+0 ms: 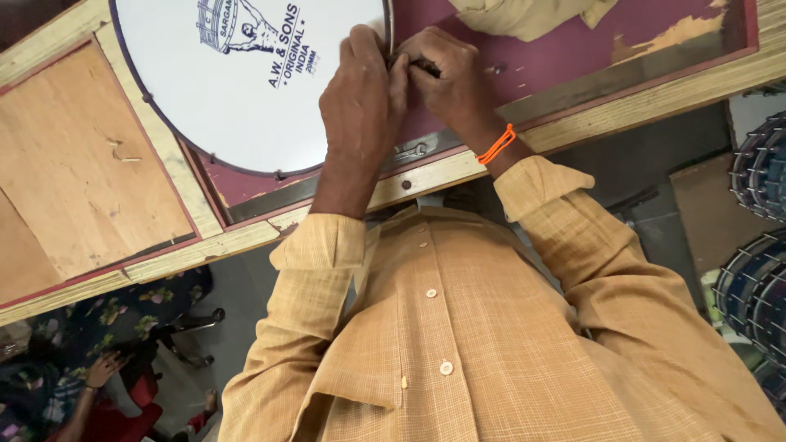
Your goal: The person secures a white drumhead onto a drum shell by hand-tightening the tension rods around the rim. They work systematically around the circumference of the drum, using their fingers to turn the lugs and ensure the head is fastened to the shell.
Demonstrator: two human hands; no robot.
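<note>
White round drumhead [246, 82]: at its rim, I keep left hand [360, 102] and right hand [450, 82] pressed together, pinching a small dark fitting [422, 68] squarely, I judge.

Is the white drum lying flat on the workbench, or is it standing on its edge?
Flat: the white drum lies with its round skin facing up on the workbench, and both hands meet at its rim.

Both hands meet at the rim of the drum [246, 82], which lies flat on the workbench [98, 164] — the left hand [360, 102] touching the right hand [450, 82]. Left of the fingers spreads the drumhead; just beyond them lies a folded cloth [524, 15] — a small spanner [413, 151] rests on the bench behind the wrists.
</note>
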